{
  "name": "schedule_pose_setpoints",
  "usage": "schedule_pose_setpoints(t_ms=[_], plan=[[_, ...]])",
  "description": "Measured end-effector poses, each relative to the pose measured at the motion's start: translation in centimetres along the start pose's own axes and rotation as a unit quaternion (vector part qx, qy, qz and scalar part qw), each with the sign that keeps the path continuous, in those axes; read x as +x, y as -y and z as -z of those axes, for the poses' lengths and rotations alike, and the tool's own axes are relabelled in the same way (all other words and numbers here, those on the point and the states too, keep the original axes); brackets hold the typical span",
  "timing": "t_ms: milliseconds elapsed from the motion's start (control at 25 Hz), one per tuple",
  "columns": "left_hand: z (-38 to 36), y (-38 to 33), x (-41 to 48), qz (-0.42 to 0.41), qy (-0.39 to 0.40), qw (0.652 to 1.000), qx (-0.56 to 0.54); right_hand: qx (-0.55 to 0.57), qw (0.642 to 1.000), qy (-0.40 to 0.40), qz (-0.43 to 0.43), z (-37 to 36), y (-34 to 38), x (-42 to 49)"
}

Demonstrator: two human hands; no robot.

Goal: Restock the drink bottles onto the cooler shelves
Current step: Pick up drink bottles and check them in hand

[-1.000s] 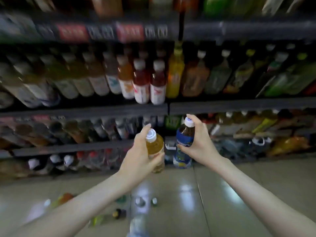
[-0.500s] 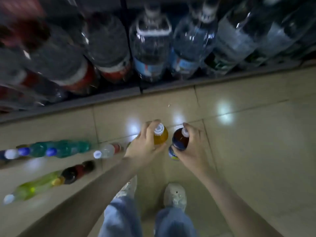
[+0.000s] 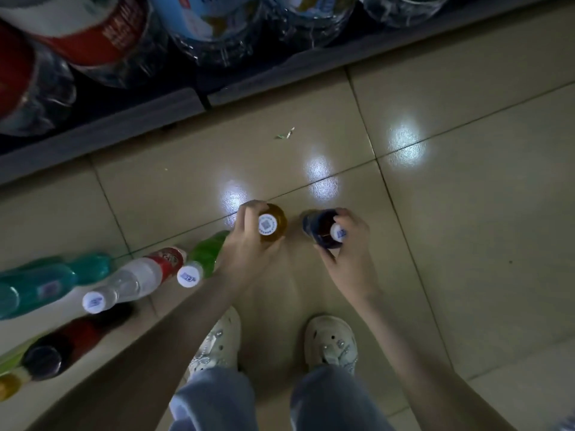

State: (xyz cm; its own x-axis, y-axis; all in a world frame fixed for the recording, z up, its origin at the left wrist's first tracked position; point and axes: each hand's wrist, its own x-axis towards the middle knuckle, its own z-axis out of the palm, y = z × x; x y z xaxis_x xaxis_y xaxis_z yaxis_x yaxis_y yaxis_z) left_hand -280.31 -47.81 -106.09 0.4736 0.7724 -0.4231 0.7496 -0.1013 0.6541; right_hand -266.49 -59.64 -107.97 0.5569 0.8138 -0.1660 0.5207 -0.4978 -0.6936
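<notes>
While stooping over the tiled floor point(image 3: 466, 213) in front of the cooler's bottom shelf point(image 3: 102, 132), gripping one drink in each hand: left hand point(image 3: 249, 241) curled round the shoulder of an amber bottle point(image 3: 278, 219) just below its white cap, right hand point(image 3: 348, 253) wrapped round the neck of a dark bottle point(image 3: 320, 225) with a blue label, fingers closed on its near and right side. Both held upright, close together but apart, low down between the shelf edge and a pair of pale shoes point(image 3: 331, 340); cannot tell whether resting on the tiles or just clear of them. Gripped high, near the caps, most likely to keep the bodies vertical and easy to stand or lift without tipping. To the left and nearer, a line of more stock, apparently standing on the floor: green bottle point(image 3: 207, 253) partly hidden by the left wrist, then a clear bottle point(image 3: 140, 275) with a red label, teal bottles point(image 3: 46, 284) and a dark red bottle point(image 3: 62, 346), seemingly staged within reach of the shelves and waiting for a turn. Farther off, on the bottom shelf, large water bottles point(image 3: 211, 26) packed shoulder to shoulder, with no obvious slot there for small drinks. Judged an early stage of the job: neither held bottle on a shelf yet, plenty left on the floor. Small scrap of litter point(image 3: 287, 133) on the tiles between hands and shelf, well apart from both.
</notes>
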Motion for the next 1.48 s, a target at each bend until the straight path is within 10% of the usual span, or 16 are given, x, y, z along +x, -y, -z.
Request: schedule_pose_setpoints(t_ms=[320,640,1080,1480], plan=[[4.2,-4.6,-2.2,0.000,0.067,0.996,0.063,-0.023,0.992,0.096,-0.075,5.0,5.9,-0.2],[28.2,-22.1,-10.2,-0.005,0.020,0.998,0.066,-0.018,0.995,0.093,0.007,22.5,31.9,3.8],[66.8,-45.1,-30.0,-0.142,-0.257,0.946,0.137,0.026,0.944,0.028,0.326,48.3,75.2,0.4],[86.5,-46.8,-37.6,-0.259,-0.469,0.833,0.137,0.048,0.881,-0.130,0.452,54.0,95.4,-0.6]])
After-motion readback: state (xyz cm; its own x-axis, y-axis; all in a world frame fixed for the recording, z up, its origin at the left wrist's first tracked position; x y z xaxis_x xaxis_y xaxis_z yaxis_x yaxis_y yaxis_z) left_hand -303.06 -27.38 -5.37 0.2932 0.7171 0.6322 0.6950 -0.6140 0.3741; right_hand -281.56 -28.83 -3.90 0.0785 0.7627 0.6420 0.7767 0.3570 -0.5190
